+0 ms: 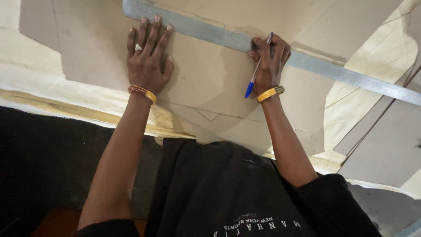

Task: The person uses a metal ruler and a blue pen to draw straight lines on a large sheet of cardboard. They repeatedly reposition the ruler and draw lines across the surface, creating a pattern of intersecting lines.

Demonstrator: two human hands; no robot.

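A long steel ruler (pixel 333 72) lies slanted across brown paper pattern sheets (pixel 206 74) on the table. My left hand (pixel 148 57) rests flat on the paper, fingers spread, with its fingertips on the ruler's left end. It wears a ring and a gold bangle. My right hand (pixel 268 59) grips a blue-capped pen (pixel 256 72), tip against the ruler's near edge at mid-length. A gold bangle sits on that wrist too.
More cut brown paper pieces (pixel 386 140) overlap at the right. Pale yellowish fabric (pixel 381 52) shows beneath them and along the table's near edge (pixel 66 109). My black garment (pixel 219 193) fills the lower middle of the view.
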